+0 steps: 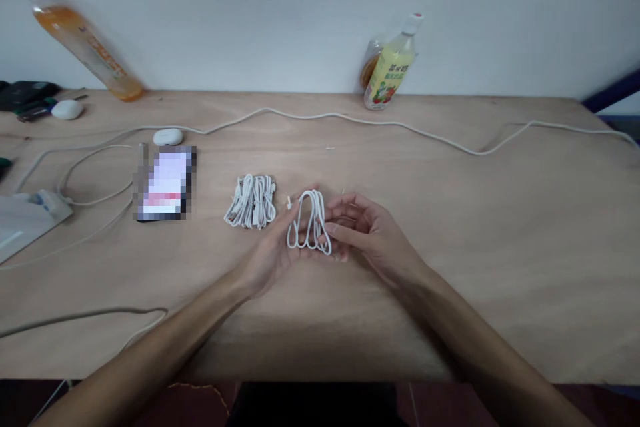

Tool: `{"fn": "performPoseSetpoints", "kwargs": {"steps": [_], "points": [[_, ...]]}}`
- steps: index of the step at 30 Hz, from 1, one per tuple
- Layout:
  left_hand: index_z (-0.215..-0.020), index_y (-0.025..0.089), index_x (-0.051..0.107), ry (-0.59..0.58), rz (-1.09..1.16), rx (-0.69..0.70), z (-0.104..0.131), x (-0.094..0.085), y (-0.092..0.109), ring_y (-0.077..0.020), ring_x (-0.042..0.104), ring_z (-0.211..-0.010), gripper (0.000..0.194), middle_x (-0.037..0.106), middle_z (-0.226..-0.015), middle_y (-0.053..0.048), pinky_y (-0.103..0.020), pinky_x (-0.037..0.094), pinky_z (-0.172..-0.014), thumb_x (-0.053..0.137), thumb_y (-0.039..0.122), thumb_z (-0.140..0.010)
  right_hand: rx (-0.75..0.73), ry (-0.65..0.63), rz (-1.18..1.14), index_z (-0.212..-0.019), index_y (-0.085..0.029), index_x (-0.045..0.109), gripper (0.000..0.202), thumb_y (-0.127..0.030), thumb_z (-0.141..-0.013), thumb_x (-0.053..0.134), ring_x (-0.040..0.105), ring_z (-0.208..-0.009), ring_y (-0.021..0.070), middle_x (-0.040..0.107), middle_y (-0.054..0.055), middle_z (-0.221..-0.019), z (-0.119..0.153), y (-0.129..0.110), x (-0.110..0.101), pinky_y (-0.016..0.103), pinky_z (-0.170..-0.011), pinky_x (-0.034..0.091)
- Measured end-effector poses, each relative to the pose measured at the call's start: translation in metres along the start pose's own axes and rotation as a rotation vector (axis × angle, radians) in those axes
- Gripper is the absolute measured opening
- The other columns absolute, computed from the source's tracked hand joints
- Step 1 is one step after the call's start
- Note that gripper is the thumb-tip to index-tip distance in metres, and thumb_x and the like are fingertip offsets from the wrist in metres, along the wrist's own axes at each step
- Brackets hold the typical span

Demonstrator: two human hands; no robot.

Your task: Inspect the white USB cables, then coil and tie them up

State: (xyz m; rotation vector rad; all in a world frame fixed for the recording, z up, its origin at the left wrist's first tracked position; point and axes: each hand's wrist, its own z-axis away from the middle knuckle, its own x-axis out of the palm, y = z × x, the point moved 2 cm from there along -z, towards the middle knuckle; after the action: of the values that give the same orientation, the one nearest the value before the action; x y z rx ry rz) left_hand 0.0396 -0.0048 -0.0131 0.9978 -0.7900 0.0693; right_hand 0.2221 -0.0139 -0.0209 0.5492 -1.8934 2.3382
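Note:
A white cable, folded into several loose loops, is held in front of me above the table. My left hand cradles it from the left, with fingers passing behind and under the loops. One small end of the cable pokes out near the left thumb. On the right side, my right hand has its thumb against the loops and its fingers curled behind them. Left of my hands lies a pile of similar bundled white cables with their plugs showing.
A blurred-screen phone and a white earbud case lie to the left. A long white cord crosses the table. An orange bottle and a yellow bottle stand by the wall.

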Motion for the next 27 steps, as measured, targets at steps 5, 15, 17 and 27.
{"fn": "performPoseSetpoints", "kwargs": {"steps": [5,15,17,27], "points": [[-0.160,0.032,0.057,0.060,-0.147,0.014,0.002,0.002,-0.002,-0.0249,0.070,-0.102,0.076,0.069,-0.141,-0.011,-0.038,0.065,-0.079,0.089,0.037,-0.091,-0.081,-0.035,0.107,-0.101,-0.024,0.072,0.035,-0.038,-0.081,0.097,0.074,-0.069,0.0141,0.080,0.001,-0.094,-0.001,-0.001,0.002,0.025,-0.056,0.059],[-0.137,0.021,0.070,0.082,-0.307,0.002,0.002,0.004,0.000,-0.0115,0.053,-0.073,0.070,0.062,-0.092,0.001,-0.023,0.044,-0.057,0.100,0.038,-0.077,-0.286,0.036,0.259,-0.098,-0.025,0.074,0.010,-0.034,-0.099,0.077,0.072,-0.073,0.0168,0.078,0.001,-0.089,0.010,-0.007,0.011,0.031,-0.065,0.057],[-0.131,0.020,0.073,0.078,-0.310,0.000,0.002,0.005,0.002,-0.0101,0.051,-0.070,0.063,0.060,-0.089,0.002,-0.023,0.043,-0.056,0.100,0.038,-0.077,-0.373,0.082,0.297,-0.098,-0.025,0.075,0.005,-0.030,-0.100,0.073,0.069,-0.077,0.0165,0.078,0.002,-0.096,0.011,-0.008,0.010,0.031,-0.068,0.056],[-0.158,0.020,0.056,-0.117,-0.342,-0.053,0.007,0.012,0.008,-0.0047,0.034,-0.043,0.068,0.046,-0.062,0.013,-0.020,0.042,-0.045,0.080,0.034,-0.095,-0.596,0.092,0.650,-0.122,-0.029,0.073,0.022,-0.024,-0.102,0.069,0.062,-0.087,0.0171,0.063,0.007,-0.124,0.016,-0.012,0.010,0.031,-0.068,0.056]]}}
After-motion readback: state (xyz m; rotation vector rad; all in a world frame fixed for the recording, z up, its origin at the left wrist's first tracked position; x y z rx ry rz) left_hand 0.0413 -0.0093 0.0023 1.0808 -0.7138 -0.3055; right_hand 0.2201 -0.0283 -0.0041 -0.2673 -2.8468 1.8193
